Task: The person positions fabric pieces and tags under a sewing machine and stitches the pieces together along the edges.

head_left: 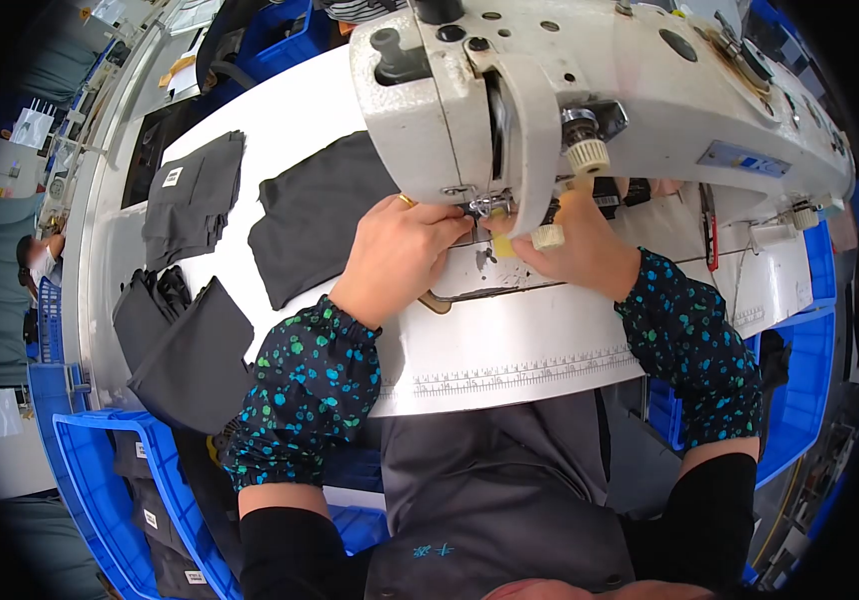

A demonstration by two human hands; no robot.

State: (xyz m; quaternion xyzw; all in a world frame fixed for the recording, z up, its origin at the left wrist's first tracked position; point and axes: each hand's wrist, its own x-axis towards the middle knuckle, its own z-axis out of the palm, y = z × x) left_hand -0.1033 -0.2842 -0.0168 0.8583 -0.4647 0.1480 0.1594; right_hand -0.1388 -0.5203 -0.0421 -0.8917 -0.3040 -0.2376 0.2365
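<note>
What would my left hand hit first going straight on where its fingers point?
Your left hand would likely meet the metal presser-foot parts just past its fingertips, though depth there is unclear.

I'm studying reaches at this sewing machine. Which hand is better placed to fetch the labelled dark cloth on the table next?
Probably the left hand: it is nearer the labelled dark cloth, while the right hand is farther across.

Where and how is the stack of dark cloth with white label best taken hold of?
Probably by the left edge of the labelled cloth stack, from the left, thumb on top: it lies flat, with the larger dark cloth close on its right.
</note>
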